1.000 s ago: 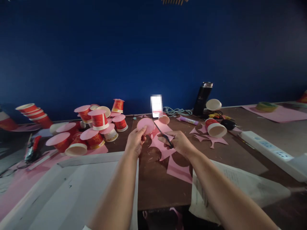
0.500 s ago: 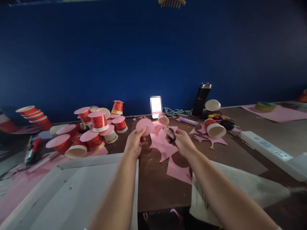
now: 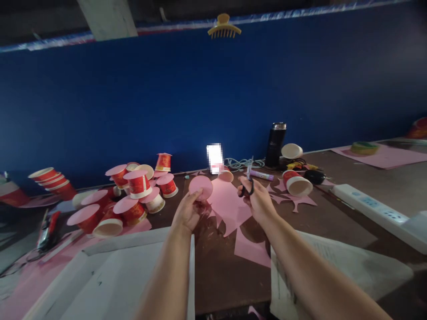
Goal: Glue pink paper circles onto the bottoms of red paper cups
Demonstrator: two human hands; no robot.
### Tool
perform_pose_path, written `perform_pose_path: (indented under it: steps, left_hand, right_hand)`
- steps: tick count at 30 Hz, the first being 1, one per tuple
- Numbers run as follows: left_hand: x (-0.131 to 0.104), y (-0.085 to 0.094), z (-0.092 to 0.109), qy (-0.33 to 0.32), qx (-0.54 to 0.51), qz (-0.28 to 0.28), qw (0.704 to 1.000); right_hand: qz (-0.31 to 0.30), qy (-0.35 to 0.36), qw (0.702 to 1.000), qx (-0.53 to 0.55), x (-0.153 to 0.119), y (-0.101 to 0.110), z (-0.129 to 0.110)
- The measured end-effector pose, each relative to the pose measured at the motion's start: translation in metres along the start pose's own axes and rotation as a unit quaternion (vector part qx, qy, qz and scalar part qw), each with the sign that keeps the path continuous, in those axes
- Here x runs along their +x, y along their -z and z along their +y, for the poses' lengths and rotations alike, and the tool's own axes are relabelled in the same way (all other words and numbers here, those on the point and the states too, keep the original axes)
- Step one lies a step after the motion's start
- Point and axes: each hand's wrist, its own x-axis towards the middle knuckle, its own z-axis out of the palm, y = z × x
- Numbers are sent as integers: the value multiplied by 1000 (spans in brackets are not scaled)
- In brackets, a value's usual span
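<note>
Between the thumb and fingers of my left hand (image 3: 189, 208) is a round pink paper disc (image 3: 201, 186), held up above the table. My right hand (image 3: 258, 200) grips a pair of scissors (image 3: 247, 186) by its dark handles, the blades pointing up and away from the disc. Under and between both hands lies a large pink paper sheet (image 3: 228, 200) with curved bites cut from its edges. A paper cup (image 3: 226, 174) lies on its side just behind that sheet. Closer to me is another pink offcut (image 3: 251, 249).
Red paper cups topped with pink discs (image 3: 137, 184) cluster at left, near a white tray (image 3: 133, 271). A glowing phone (image 3: 215, 158) stands against the blue wall. At right are a black flask (image 3: 276, 144), a tipped cup (image 3: 298, 184), paper scraps (image 3: 295, 200) and a power strip (image 3: 370, 209).
My right hand has drawn slightly right and down with the scissors, whose blades now point upward. The disc stays in my left hand. The view has tilted up, showing more wall.
</note>
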Motion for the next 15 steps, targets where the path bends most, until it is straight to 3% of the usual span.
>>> perform_pose_path:
  steps: [7, 10, 15]
  left_hand:
    - [-6, -4, 1, -41, 54, -8, 998]
    - [-6, -4, 1, -47, 71, -27, 996]
    - [-6, -3, 1, -52, 83, -32, 995]
  right_hand:
    - [-231, 8, 970, -77, -19, -8, -2]
    - [-266, -13, 959, -101, -24, -10, -2]
    - [-267, -21, 954, -132, -25, -10, -3]
